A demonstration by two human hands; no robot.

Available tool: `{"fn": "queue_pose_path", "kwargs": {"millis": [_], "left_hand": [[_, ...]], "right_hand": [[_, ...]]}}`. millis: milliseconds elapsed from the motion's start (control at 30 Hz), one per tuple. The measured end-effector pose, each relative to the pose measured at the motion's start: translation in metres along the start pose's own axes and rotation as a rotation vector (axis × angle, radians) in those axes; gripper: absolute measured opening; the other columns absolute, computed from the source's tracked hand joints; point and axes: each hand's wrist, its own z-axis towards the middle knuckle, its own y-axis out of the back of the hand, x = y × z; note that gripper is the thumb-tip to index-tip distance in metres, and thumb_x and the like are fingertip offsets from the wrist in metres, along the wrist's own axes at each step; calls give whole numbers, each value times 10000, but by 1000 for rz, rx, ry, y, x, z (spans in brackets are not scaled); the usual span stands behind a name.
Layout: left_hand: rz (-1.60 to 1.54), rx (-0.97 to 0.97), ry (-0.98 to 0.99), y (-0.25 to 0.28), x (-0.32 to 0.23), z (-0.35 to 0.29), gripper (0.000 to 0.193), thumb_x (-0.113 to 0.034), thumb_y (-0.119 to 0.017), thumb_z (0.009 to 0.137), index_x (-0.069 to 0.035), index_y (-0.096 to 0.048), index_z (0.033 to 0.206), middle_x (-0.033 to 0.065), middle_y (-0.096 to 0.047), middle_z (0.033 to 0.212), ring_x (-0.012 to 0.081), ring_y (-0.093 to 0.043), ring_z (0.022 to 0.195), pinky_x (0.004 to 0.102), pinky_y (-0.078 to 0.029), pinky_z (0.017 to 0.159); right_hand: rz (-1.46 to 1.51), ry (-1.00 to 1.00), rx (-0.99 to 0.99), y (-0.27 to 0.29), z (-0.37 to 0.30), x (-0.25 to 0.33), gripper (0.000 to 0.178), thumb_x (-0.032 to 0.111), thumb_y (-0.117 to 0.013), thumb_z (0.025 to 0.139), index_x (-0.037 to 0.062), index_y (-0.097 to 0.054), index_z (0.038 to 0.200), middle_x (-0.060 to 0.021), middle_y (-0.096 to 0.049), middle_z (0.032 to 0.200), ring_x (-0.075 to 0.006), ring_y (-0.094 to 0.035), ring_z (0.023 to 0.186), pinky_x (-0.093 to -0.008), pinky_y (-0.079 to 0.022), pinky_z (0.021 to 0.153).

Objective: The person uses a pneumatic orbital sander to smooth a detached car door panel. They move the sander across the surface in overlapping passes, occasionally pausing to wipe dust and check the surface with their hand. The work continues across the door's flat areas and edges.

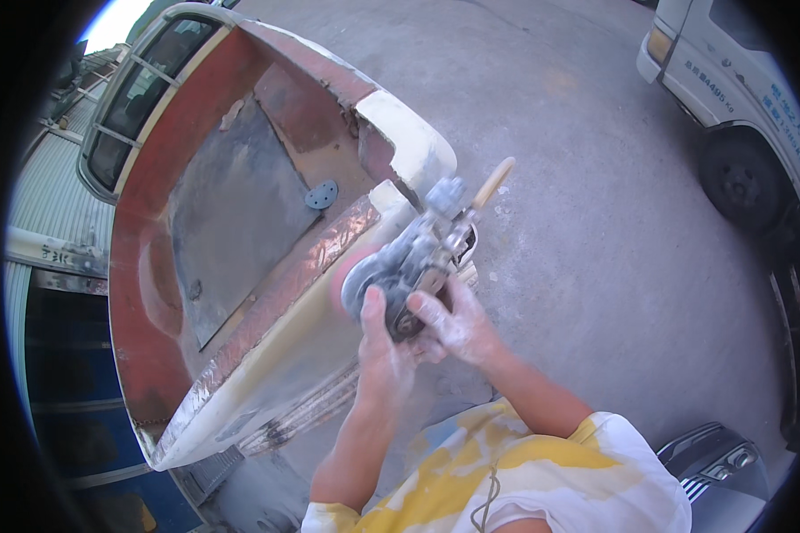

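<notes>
Two-handed hold of a sander [409, 266] beside the wall of a truck bed [147, 311]. The left hand [387, 351] grasps the tool's near end with its thumb along the casing; the right hand [467, 329] grips the other side, thumb likewise on the casing. Pale dust coats both. The sander lies between the hands and the cream panel [302, 320], its round pad [357, 277] facing left; whether pad and panel touch cannot be made out. For an even finish, the pad is best laid flat, since a tilted edge would likely gouge; light pressure and overlapping strokes should suit, with less force along the curved top edge and near the white corner [418, 147]. The tan stub [493, 182] on the tool is best kept clear of the rim. Inside the bed, a perforated disc [322, 194] lies at the grey sheet's [231, 222] edge.
</notes>
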Motion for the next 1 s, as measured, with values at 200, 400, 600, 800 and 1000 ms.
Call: {"fn": "queue_pose_path", "kwargs": {"millis": [200,400,600,800,1000], "left_hand": [[132,152,-41,-40,10,49,714,-736,-549,906,-57,-698,1069,49,-683,793,141,-647,602,266,-521,576],[251,18,-162,29,28,33,663,-659,-540,943,-29,-693,1080,56,-691,833,168,-662,652,299,-550,593],[324,-64,-360,148,23,-20,740,-697,-474,942,-11,-650,1158,77,-717,932,180,-675,715,298,-538,565],[212,-180,-383,169,20,-39,655,-631,-503,972,-9,-666,1098,81,-696,914,164,-660,724,280,-526,581],[144,188,-167,82,11,4,722,-711,-532,931,-23,-696,1078,66,-689,810,190,-694,655,297,-567,599]], "right_hand": [[52,7,-126,54,21,24,552,331,-664,1000,-12,-475,1389,-97,-616,1241,-179,-593,1118,-346,-494,970],[-86,48,-27,27,8,-37,544,359,-661,1000,17,-445,1363,-52,-597,1074,-112,-562,898,-291,-515,765],[224,-122,337,-72,-21,-103,489,225,-614,1029,65,-350,1408,-44,-576,1010,-116,-549,807,-294,-499,695],[213,-56,226,-112,-38,-116,432,172,-628,1018,43,-409,1367,-33,-582,918,-90,-541,683,-263,-464,588],[-74,35,-188,-50,-22,-39,542,386,-660,996,14,-484,1348,-42,-594,1046,-106,-555,811,-265,-492,698]]}}
